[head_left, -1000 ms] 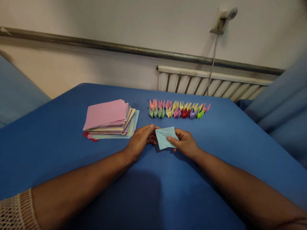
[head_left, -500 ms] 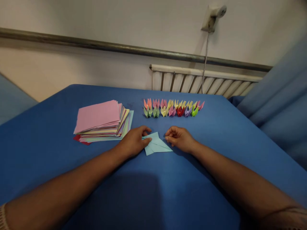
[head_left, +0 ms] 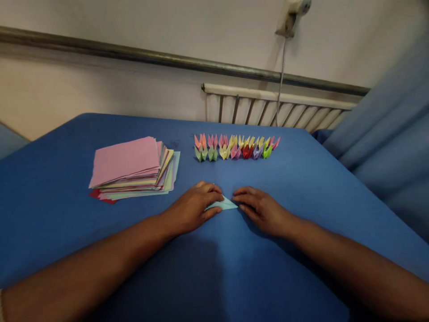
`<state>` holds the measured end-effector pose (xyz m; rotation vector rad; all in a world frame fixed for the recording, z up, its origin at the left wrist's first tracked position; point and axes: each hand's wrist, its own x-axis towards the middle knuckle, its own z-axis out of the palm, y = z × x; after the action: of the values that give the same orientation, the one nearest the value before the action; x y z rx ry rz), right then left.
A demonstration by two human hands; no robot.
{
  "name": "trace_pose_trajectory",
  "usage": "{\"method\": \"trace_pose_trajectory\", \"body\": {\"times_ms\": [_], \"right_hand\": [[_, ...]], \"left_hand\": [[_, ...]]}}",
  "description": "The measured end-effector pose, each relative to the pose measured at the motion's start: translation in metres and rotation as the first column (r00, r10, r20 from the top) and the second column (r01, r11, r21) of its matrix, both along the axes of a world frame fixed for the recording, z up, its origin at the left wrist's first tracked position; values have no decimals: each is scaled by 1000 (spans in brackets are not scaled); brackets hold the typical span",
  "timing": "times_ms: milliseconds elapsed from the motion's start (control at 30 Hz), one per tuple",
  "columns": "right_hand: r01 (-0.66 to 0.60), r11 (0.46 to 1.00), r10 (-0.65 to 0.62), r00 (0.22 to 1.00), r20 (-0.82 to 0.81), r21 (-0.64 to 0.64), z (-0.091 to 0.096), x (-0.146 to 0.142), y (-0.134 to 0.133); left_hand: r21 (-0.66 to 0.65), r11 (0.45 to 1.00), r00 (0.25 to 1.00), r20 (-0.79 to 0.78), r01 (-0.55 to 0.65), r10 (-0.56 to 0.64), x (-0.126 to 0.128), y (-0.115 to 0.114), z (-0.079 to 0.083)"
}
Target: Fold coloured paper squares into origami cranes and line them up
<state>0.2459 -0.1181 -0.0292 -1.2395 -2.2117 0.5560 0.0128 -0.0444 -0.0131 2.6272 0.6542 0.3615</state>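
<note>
A light blue sheet of origami paper point(head_left: 228, 204), folded to a narrow point, lies flat on the blue table. My left hand point(head_left: 197, 205) presses on it, fingers and thumb over its wider part, so most of that end is hidden. Just off the paper's pointed tip is my right hand point(head_left: 263, 209), its fingers and thumb apart with nothing between them. Beyond the hands stand two rows of small folded paper cranes, among them a red crane point(head_left: 247, 151) and a lime green crane point(head_left: 267, 151).
To the left lies a thick stack of coloured paper point(head_left: 127, 161), pink on top. A radiator point(head_left: 248, 93) and a metal rail point(head_left: 167, 57) run along the wall behind the table. A blue curtain point(head_left: 395, 107) hangs at the right.
The light blue paper has gone from a wide kite-like shape to a narrower folded one. My left hand now covers more of it, and my right hand's fingers have uncurled.
</note>
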Motion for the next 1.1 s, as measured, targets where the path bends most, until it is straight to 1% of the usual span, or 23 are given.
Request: {"method": "trace_pose_trajectory", "body": {"times_ms": [100, 167, 233, 333, 433, 533, 633, 833, 1100], "right_hand": [[11, 997, -23, 986, 166, 70, 1, 4, -24], [-4, 997, -14, 975, 224, 80, 1, 5, -28], [-12, 995, -10, 975, 224, 98, 1, 7, -25], [-7, 991, -17, 984, 180, 132, 3, 11, -19], [-16, 990, -11, 982, 190, 141, 5, 10, -19], [-21, 992, -18, 954, 301, 128, 8, 2, -24], [5, 993, -50, 920, 388, 115, 10, -6, -31], [25, 995, -68, 884, 463, 98, 7, -10, -36], [30, 996, -66, 870, 488, 81, 8, -10, -34]], "left_hand": [[-48, 999, 1000, 23, -11, 12, 1, 3, -2], [-87, 996, 999, 32, -33, 36, 2, 5, -3], [-128, 990, 997, 36, -64, 69, 4, 6, -2], [-166, 980, 993, 25, -109, 115, 7, 7, 0], [-168, 977, 991, 15, -130, 134, 10, 7, 1], [-154, 978, 990, 24, -137, 142, 12, 6, 2], [-138, 981, 989, 36, -136, 142, 13, 6, 2], [-127, 981, 988, 36, -144, 149, 14, 6, 0], [-121, 978, 986, -4, -168, 169, 16, 4, 3]]}}
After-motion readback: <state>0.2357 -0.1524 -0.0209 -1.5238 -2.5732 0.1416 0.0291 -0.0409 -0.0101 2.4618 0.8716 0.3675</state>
